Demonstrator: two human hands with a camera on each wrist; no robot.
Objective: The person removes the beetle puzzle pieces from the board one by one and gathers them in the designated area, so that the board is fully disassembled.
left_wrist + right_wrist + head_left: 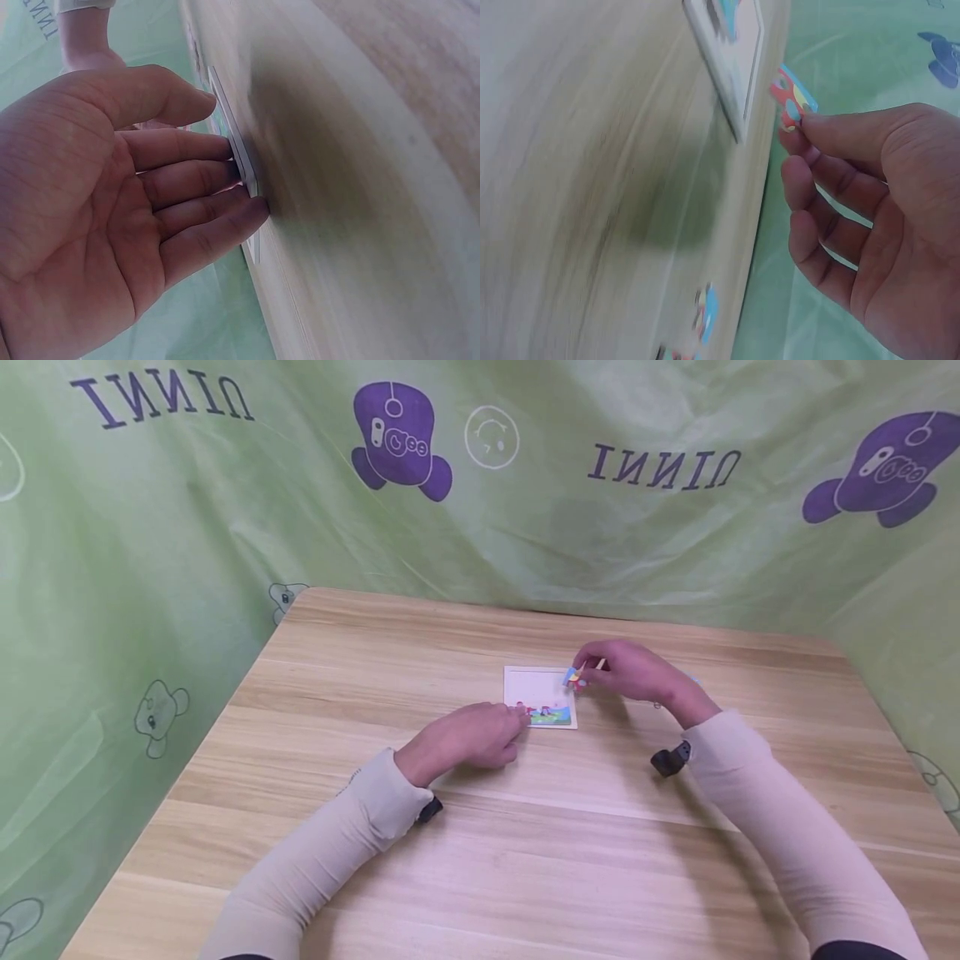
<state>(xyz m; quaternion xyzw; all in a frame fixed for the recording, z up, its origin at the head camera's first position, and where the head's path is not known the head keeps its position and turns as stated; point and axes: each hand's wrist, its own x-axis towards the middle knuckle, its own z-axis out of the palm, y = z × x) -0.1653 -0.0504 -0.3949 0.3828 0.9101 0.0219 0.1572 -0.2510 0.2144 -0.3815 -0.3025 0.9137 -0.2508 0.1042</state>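
Observation:
A small white puzzle board [531, 683] lies on the table, its lower part covered by colourful printed pieces [551, 716] and its upper part bare white. My left hand [482, 733] rests at the board's lower left corner, fingers fairly straight, the fingertips [253, 212] touching its edge in the left wrist view. Between thumb and index finger, my right hand [630, 670] pinches a puzzle piece [795, 94] printed in red, yellow and blue. That piece is held above the board's upper right corner, tilted; the other fingers of this hand are loosely bent.
Loose puzzle pieces [707, 313] lie on the wooden table [600, 852] to the right of the board, mostly hidden behind the right wrist in the head view. Green printed cloth [300, 493] hangs behind the table's far edge and along its sides.

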